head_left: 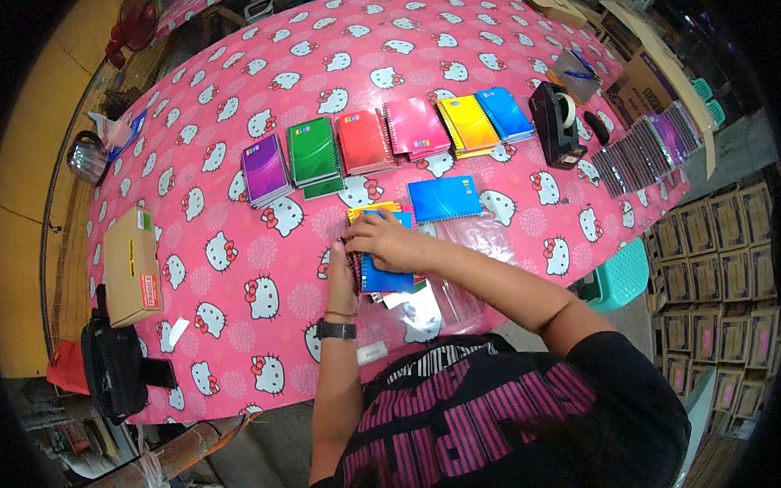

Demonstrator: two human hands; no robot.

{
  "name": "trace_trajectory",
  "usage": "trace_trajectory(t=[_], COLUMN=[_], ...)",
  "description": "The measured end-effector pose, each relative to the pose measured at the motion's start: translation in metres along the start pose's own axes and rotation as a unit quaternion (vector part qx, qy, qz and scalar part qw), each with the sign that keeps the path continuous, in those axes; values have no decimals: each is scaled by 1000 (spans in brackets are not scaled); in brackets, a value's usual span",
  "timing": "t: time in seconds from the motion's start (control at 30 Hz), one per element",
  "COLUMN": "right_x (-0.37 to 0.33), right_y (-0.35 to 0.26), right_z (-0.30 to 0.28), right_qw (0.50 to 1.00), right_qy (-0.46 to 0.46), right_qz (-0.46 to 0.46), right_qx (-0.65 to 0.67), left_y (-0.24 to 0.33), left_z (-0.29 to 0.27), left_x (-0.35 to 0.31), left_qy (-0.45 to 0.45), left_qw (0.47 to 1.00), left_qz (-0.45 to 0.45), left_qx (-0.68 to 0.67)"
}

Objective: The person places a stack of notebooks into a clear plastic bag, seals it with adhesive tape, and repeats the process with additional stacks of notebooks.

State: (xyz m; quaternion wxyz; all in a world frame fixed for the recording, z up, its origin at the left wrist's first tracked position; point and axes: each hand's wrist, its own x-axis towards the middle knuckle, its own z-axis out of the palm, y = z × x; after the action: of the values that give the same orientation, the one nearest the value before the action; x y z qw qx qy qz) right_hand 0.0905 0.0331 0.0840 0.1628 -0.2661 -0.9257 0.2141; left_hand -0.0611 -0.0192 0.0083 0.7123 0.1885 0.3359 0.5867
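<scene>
A small stack of spiral notebooks, with a blue spiral notebook (390, 276) on top and a yellow one (370, 208) showing at its far edge, lies in front of me. My left hand (340, 276) grips its spiral-bound left side, the fingers partly hidden. Over the top reaches my right hand (389, 244), its fingers curled down at the left edge by the left hand. Another blue notebook (445, 198) lies just beyond, to the right. Clear plastic bags (449, 306) spread beneath and beside the stack.
Beyond stand piles of purple (267, 169), green (313, 150), red (366, 140), pink (416, 126), yellow (468, 125) and blue notebooks (504, 113). A tape dispenser (554, 126) and packed notebooks (633, 160) are at right. At left are a cardboard box (131, 266) and black bag (111, 366).
</scene>
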Motion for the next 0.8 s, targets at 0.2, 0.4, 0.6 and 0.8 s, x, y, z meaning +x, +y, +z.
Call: trace_trajectory(t=[0.2, 0.4, 0.6, 0.8], right_x=[-56, -93, -91, -110], right_y=[69, 101, 74, 83], right_z=[-33, -27, -62, -14], right_qw=[975, 944, 901, 908], right_qy=[88, 52, 249, 121], right_qz=[190, 223, 334, 353], right_qx=[-72, -238, -122, -190], left_y=[3, -12, -9, -10], left_z=[8, -6, -1, -4], left_x=[-9, -3, -6, -4], left_qy=[7, 50, 57, 53], left_qw=[982, 980, 974, 971], left_qz=[43, 72, 95, 96], left_qx=[186, 178, 199, 212])
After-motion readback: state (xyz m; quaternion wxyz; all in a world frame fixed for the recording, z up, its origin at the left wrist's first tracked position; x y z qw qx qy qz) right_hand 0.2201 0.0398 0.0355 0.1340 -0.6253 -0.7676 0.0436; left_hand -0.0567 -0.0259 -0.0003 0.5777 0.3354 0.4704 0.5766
